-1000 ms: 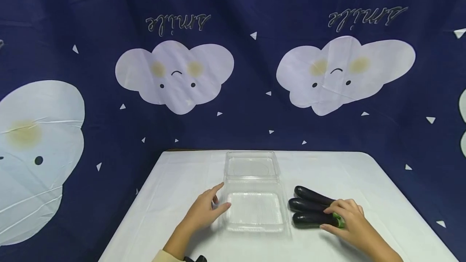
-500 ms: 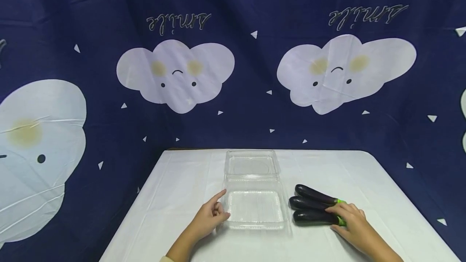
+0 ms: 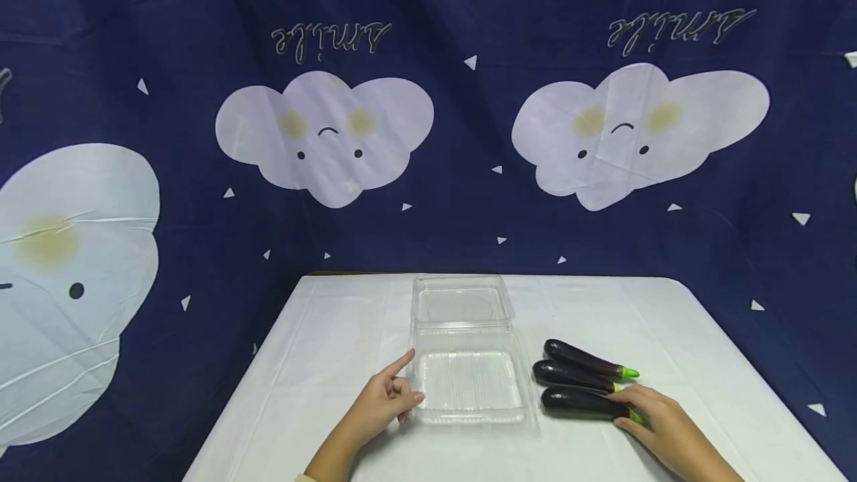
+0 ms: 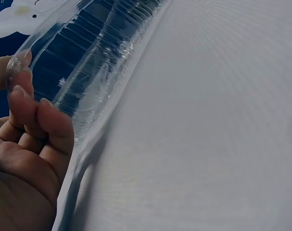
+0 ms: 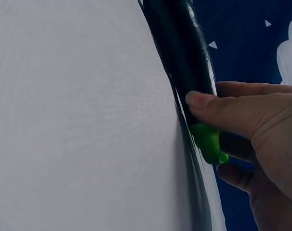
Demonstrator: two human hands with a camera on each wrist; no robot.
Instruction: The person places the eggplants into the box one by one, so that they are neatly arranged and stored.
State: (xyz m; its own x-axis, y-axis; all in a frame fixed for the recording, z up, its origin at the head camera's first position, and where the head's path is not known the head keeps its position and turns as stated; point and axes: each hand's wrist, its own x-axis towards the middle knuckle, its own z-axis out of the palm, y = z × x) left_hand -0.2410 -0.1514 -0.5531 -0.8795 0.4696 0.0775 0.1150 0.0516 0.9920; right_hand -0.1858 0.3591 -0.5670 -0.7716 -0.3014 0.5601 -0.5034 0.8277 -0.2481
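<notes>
A clear plastic clamshell container (image 3: pixel 472 413) lies unfolded on the white table, its lid (image 3: pixel 462 305) laid back at the far side. My left hand (image 3: pixel 383 402) holds the left rim of its near half, thumb at the edge and other fingers curled; the left wrist view shows the fingertips (image 4: pixel 54 115) against the clear wall. To the right lie three dark eggplants side by side. My right hand (image 3: pixel 659 422) grips the nearest eggplant (image 3: pixel 581 402) by its green stem end, thumb on its near side. The middle eggplant (image 3: pixel 572 376) and the far eggplant (image 3: pixel 581 358) lie beyond it.
The white table (image 3: pixel 335 333) ends at a dark blue curtain (image 3: pixel 469 229) printed with clouds and small white triangles. A gap of table separates the container from the eggplants.
My right hand has drawn back slightly to the right and closed on the nearest eggplant's stem end, uncovering the far stem. The left hand has moved slightly nearer and its lower fingers have curled in.
</notes>
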